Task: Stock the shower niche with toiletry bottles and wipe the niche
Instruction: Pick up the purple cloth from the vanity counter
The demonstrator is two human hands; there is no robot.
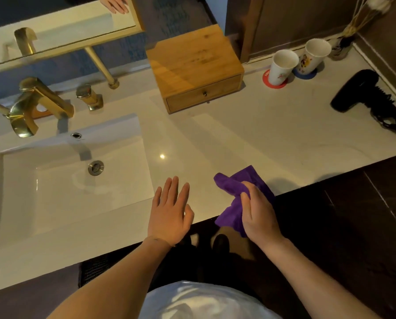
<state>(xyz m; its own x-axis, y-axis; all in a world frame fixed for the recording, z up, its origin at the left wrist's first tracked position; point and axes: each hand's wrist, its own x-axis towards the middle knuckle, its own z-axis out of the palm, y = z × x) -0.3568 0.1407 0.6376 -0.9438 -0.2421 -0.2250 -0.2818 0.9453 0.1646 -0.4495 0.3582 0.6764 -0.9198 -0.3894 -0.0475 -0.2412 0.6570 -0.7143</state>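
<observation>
— Gripping a purple cloth (236, 204), is that the right hand (260, 215)?

— Yes. The right hand is clenched around the bunched cloth at the front edge of the counter (249, 134); one end of the cloth lies on the counter top, the other hangs past the edge in front of the dark floor.

— And the left hand (169, 210)?

— The left hand is released, fingers spread flat, palm down, holding nothing. It hovers over the front edge of the counter, between the sink and the cloth, near the cloth but apart from it.

— What else does the counter carry?

— A white sink basin (61, 180) is set into its left part, with a gold faucet (31, 104) behind it at the back edge. A wooden drawer box (195, 67) stands at the back edge near the middle. Toward the back right corner two paper cups (283, 66) sit on round coasters, one red, one blue. A black hair dryer (362, 92) lies near the right edge with its cord coiled beside it.

— Any toiletry bottles?

— The person's view shows only the counter, a mirror (61, 26) above the faucet and the floor.
</observation>
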